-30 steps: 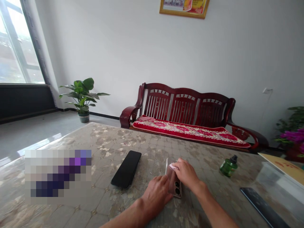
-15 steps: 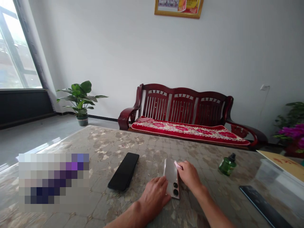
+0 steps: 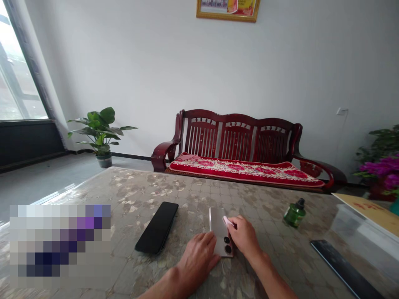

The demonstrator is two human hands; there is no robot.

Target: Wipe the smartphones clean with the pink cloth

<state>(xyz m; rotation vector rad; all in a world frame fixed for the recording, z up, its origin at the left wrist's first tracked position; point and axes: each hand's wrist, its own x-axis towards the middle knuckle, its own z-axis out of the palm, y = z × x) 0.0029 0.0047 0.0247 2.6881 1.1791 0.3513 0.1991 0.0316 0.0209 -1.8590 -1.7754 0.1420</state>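
Off on my left, the black phone (image 3: 157, 228) lies on the patterned table (image 3: 193, 195), well apart from my arms; a wide swing of my left elbow might nudge it, little more. Next comes my left hand (image 3: 199, 251), fingers bent together over the near left edge of the pale phone (image 3: 218, 228) — whether they clamp it or merely rest there, I can't tell. That phone lies back upward on the table between my hands, its camera lenses (image 3: 228, 249) at the end near me. If my left fingers bear too lightly, a sideways push could skid it across what looks like a slick tabletop.

Now the small pink thing (image 3: 226, 220), pinched in my right hand (image 3: 245, 236) at the phone's right side, fingers curled tight around it. Press too hard and, I'd judge, its edge could mark that smooth back; drag it toward me and it may catch on the lenses.

Further right stands the green bottle (image 3: 294, 214) — upright, narrow enough that a careless right forearm could tip it. The dark phone (image 3: 341, 265) lies beyond my right arm, near the clear box (image 3: 352, 224); backing out wide could bump it.
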